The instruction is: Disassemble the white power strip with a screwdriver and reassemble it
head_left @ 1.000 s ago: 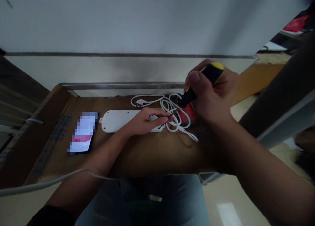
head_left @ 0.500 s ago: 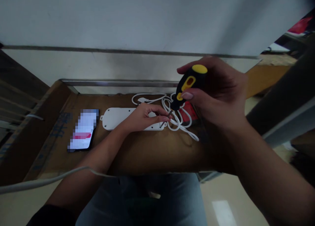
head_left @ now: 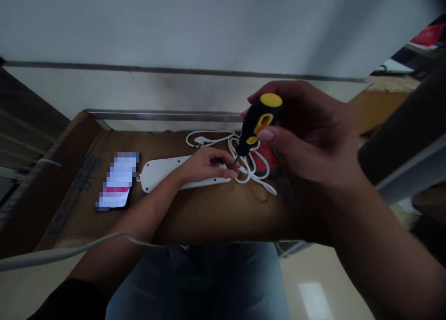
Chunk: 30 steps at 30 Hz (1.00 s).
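Observation:
A white power strip (head_left: pixel 163 171) lies face down on the cardboard, with small dark screw holes on its back. My left hand (head_left: pixel 205 166) rests over its right part, thumb and fingertips closed around the lower shaft of a screwdriver. My right hand (head_left: pixel 303 134) grips the black and yellow handle of that screwdriver (head_left: pixel 252 129), which leans with its tip down toward the strip's right end. The tip itself is hidden at my left fingertips. The strip's white cord (head_left: pixel 249 171) lies coiled just right of my left hand, with its plug (head_left: pixel 202 140) behind the strip.
A phone (head_left: pixel 118 180) with a lit screen lies left of the strip. Under the cord coil sits a red and black object (head_left: pixel 265 157). A metal rail (head_left: pixel 167 116) runs along the back, and a pale cable (head_left: pixel 69 252) crosses in front of my left forearm.
The power strip has turned slightly, its left end coming nearer to me. The screwdriver has shifted a little left with my right hand, and its tip no longer shows beyond my left fingers.

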Each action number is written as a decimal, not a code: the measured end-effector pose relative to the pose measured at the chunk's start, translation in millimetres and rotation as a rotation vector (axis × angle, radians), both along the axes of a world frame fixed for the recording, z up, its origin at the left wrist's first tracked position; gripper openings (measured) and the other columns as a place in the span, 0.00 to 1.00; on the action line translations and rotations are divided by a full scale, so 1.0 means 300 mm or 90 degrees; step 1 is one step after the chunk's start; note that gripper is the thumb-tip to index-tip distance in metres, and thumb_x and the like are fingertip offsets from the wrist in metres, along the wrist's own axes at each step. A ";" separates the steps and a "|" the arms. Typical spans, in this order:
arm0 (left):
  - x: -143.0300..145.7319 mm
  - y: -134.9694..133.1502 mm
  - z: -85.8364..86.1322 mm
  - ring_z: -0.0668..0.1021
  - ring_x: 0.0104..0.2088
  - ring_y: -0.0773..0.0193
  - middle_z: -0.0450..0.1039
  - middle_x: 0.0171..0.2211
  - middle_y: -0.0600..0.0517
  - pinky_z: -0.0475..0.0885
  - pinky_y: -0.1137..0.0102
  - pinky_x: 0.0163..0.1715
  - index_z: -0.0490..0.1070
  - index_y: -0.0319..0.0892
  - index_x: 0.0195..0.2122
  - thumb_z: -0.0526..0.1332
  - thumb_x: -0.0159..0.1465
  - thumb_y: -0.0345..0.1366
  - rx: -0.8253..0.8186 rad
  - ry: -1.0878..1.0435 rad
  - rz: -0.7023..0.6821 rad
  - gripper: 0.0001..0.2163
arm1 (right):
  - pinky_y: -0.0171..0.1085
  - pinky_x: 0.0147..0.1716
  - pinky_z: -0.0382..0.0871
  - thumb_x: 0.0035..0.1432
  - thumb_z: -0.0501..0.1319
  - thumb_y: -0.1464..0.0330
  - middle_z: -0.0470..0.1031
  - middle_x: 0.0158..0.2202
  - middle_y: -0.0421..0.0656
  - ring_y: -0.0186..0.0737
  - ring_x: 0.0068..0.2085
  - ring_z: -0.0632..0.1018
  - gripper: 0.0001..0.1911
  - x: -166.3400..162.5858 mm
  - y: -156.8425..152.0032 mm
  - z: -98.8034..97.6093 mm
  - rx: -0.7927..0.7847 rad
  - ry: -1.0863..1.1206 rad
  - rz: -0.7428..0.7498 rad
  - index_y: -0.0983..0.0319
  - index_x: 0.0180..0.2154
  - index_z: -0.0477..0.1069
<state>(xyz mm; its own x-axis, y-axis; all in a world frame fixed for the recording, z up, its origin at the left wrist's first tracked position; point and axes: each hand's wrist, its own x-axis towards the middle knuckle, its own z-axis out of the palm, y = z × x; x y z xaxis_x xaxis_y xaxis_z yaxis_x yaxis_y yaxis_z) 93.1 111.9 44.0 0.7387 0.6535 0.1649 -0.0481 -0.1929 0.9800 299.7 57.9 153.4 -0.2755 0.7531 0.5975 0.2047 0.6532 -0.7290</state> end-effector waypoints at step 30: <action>0.019 0.041 0.013 0.86 0.44 0.61 0.87 0.40 0.46 0.77 0.68 0.49 0.83 0.40 0.50 0.75 0.61 0.41 -0.080 0.078 -0.189 0.18 | 0.28 0.29 0.74 0.44 0.82 0.66 0.76 0.33 0.33 0.25 0.32 0.78 0.23 -0.009 0.047 -0.039 0.150 0.084 -0.058 0.62 0.40 0.76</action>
<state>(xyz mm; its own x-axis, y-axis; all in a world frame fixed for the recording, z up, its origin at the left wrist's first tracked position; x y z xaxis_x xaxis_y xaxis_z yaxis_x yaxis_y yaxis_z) 98.9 124.0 48.0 0.9089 0.4169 -0.0046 0.0348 -0.0650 0.9973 297.1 72.0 141.7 -0.1214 0.6069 0.7854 0.1848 0.7913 -0.5829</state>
